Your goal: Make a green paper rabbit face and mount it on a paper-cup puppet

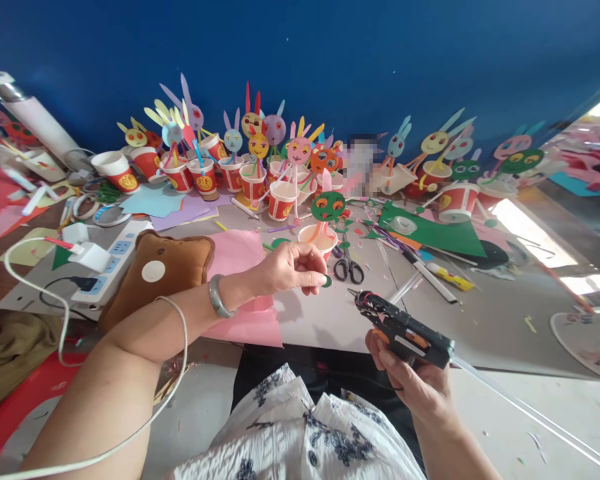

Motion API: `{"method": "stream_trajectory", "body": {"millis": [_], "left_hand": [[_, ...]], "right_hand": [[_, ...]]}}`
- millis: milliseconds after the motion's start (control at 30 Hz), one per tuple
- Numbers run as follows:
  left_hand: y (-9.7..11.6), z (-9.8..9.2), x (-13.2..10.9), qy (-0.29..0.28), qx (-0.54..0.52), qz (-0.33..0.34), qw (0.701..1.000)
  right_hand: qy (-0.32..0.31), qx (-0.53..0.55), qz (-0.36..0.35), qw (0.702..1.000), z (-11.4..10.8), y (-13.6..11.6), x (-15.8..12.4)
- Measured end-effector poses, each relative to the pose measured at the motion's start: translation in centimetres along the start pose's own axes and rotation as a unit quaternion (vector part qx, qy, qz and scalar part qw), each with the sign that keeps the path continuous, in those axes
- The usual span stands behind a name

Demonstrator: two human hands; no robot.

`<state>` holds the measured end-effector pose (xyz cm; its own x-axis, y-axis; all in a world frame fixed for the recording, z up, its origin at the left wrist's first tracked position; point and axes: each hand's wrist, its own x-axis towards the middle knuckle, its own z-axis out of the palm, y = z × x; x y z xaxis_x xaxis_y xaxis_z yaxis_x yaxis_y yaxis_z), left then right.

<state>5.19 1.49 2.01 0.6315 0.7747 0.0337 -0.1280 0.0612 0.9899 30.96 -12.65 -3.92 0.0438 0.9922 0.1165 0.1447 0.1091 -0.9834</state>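
My left hand [303,268], with a bangle at the wrist, pinches a small green paper disc [327,281] above the table. In my right hand [413,377] is a black hot glue gun [405,330], its nozzle pointing left toward the disc but apart from it. A long clear glue stick [520,400] runs out of its back end. Just behind my left hand stands a paper cup [305,235] bearing a green paper face [329,207] with orange eyes; my fingers partly hide the cup. Black-handled scissors [349,270] lie between my hands, further back.
Several red-and-white cups with paper rabbit faces [283,200] line the blue wall. A brown cushion [167,270], power strip [123,250] and pink paper [240,257] lie left. Green paper [430,230], a marker [430,277] and a yellow cutter [450,276] lie right. A white cable [186,353] crosses my left arm.
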Motion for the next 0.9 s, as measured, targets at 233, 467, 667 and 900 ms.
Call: {"method": "stream_trajectory", "body": {"millis": [233,467,667,900], "left_hand": [[-0.8,-1.3,0.0,0.092,0.371,0.123,0.916],[-0.8,-0.8,0.0,0.064,0.480,0.073,0.872],[-0.3,-1.4,0.3,0.116,0.460,0.065,0.878],[0.5,-3.5,0.5,0.158,0.449,0.060,0.877]], "right_hand": [[0.008,0.011,0.001,1.000,0.3,-0.1,0.1],[0.008,0.009,-0.004,1.000,0.4,-0.3,0.2],[0.008,0.006,-0.007,1.000,0.3,-0.2,0.2],[0.011,0.005,0.005,1.000,0.3,-0.1,0.2]]}}
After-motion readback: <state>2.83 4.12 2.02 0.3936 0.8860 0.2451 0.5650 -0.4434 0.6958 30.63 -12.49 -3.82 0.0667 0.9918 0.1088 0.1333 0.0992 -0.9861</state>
